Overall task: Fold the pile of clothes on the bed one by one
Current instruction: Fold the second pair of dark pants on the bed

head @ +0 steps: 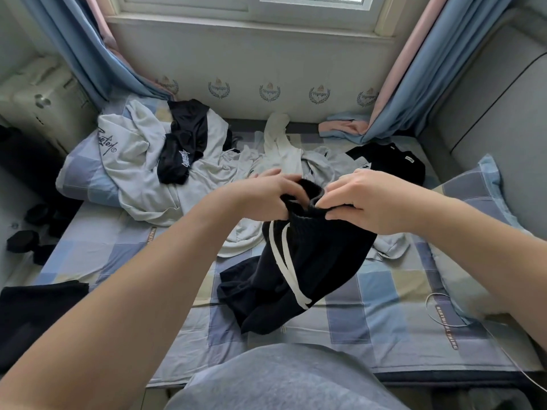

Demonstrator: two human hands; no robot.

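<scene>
Shorts (310, 261), black, white drawstring, crumpled, waistband gripped by both hands

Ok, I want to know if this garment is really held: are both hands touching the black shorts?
Touching. The head view shows the left hand and right hand each with fingers curled over the waistband of the black shorts, pinching the fabric.

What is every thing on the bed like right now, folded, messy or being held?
Black shorts, unfolded, lifted by the waistband, legs trailing on the sheet.
Left hand, grips the shorts' waistband.
Right hand, grips the shorts' waistband.
White hoodie, crumpled, not folded.
Small black garment, crumpled on the white hoodie.
Black top, lying flat at the far right.
Curtains, pulled aside.
</scene>
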